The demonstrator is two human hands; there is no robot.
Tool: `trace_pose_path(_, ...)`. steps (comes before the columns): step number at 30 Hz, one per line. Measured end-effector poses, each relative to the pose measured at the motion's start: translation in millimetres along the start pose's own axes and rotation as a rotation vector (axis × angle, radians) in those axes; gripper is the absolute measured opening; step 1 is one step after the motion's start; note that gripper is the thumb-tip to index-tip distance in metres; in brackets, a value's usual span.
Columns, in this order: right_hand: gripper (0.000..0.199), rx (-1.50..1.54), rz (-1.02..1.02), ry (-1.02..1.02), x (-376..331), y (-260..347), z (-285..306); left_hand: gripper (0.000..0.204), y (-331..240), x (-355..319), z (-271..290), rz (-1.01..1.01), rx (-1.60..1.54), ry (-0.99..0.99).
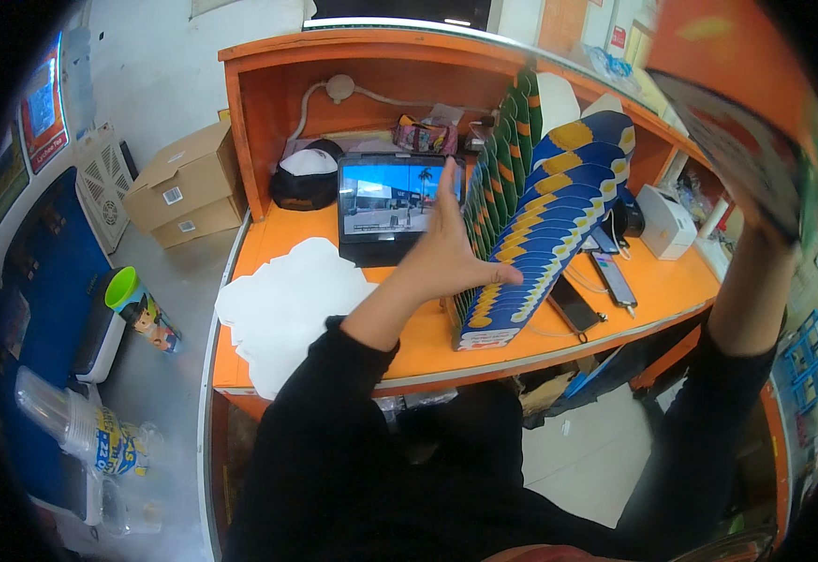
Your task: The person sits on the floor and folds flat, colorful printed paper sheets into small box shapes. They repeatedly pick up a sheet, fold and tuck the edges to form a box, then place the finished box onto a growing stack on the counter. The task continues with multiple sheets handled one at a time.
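Note:
My left hand [448, 251] is raised over the orange desk [657, 292], fingers spread and palm empty, just left of a long leaning stack of blue and yellow flat cartons [551, 220]. Behind that stack stands a row of green and orange cartons [507, 155]. My right hand [755, 211] is lifted high at the right and grips an orange printed flat carton [741, 89], which is blurred and close to the camera.
A small screen [387, 199] showing a street scene stands at the desk's middle, a pile of white cut sheets [287, 304] left of it, a cap [306, 176] behind. A phone [613, 279] and white device [666, 223] lie right. Cardboard boxes [184, 183] and plastic cups [72, 426] sit on the floor left.

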State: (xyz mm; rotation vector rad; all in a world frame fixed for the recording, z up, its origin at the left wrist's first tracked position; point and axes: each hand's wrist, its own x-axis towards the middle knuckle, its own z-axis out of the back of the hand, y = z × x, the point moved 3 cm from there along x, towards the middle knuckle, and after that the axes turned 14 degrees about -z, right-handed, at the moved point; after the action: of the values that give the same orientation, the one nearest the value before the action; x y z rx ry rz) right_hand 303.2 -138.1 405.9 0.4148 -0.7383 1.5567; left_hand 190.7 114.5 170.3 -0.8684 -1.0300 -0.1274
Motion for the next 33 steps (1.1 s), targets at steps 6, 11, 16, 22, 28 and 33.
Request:
trace_pose_path(6,0.057,-0.159,0.078,0.044,29,-55,3,0.128,3,0,-27,-0.118,-0.060,0.138)
trace_pose_path(11,0.067,-0.153,0.133,0.068,28,-71,2,0.129,-3,-4,-21,-0.050,0.026,0.163)
trace_pose_path(16,0.070,-0.360,-0.127,0.341,42,-56,13,0.131,-27,-8,-30,-0.095,0.096,0.212)
trace_pose_path(22,0.066,-0.395,-0.368,0.640,66,-31,-11,0.131,-30,-10,-29,-0.067,0.113,0.208)
trace_pose_path(28,0.061,-0.420,-0.650,0.982,88,-7,-52,0.133,-25,-6,-29,-0.078,0.149,0.233)
trace_pose_path(33,0.057,-0.414,-0.777,1.100,101,17,-83,0.134,-20,1,-23,-0.109,0.100,0.263)
